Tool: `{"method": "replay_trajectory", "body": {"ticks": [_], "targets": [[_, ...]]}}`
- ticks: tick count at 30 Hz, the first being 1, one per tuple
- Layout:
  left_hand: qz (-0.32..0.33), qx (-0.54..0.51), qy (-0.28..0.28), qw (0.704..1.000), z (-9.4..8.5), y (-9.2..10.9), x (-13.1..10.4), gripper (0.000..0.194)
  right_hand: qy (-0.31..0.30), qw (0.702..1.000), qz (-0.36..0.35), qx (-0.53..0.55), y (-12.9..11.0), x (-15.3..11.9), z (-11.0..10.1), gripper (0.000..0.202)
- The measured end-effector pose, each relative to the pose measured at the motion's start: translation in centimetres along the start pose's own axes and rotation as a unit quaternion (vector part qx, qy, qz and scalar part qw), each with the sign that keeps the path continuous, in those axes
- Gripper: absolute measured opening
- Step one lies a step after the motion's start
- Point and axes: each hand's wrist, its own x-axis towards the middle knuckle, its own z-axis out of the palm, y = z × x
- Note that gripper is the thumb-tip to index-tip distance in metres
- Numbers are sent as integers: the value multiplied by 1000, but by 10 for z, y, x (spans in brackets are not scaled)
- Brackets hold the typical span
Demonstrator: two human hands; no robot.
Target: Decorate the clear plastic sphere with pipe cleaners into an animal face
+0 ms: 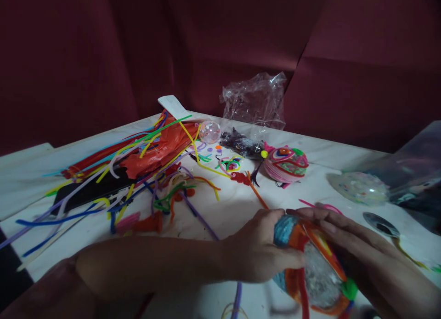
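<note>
Near the lower right, a round clear ball wrapped in blue and orange pipe cleaners (pixel 295 238) sits between both my hands. My left hand (pixel 260 247) grips its left side, with the thumb across its front. My right hand (pixel 367 250) lies along the ball's right upper side, its fingers stretched out and touching it. A red pipe cleaner (pixel 303 289) hangs down the ball's front, and a green pompom (pixel 349 289) sits at its lower right. The ball's far side is hidden.
Behind stands a pink decorated ball (pixel 285 165). Pipe cleaners and a red plastic bag (pixel 165 142) spread across the left. Further back are a clear ball (pixel 210 132) and a crumpled clear bag (pixel 255 100). A clear dome (pixel 361 188) and a tape roll (pixel 381 224) lie right.
</note>
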Motion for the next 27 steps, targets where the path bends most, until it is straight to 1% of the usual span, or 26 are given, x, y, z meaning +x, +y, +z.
{"method": "replay_trajectory", "body": {"ticks": [4, 6, 8, 12, 16, 21, 24, 27], "targets": [[19, 4, 1, 1000, 1, 5, -2, 49, -24, 995, -15, -95, 1, -2, 6, 41], [28, 21, 5, 999, 1, 6, -3, 45, -8, 992, -30, -123, 2, -3, 12, 43], [28, 33, 6, 999, 2, 5, -4, 42, 15, 991, -37, -125, 2, -3, 15, 42], [37, 43, 15, 998, 1, 4, -4, 44, -3, 989, -38, -141, 1, -3, 17, 40], [39, 61, 25, 997, 2, 4, -4, 44, 25, 988, -67, -139, 1, -5, 21, 36], [40, 38, 5, 998, 2, 3, -5, 47, -16, 985, -73, -155, 4, -3, 14, 35], [49, 49, -6, 998, 0, 2, -6, 46, -12, 987, -65, -149, 8, -2, 8, 35], [52, 47, -24, 997, 0, 3, -6, 53, -14, 989, -49, -137, 11, -4, 6, 36]]}}
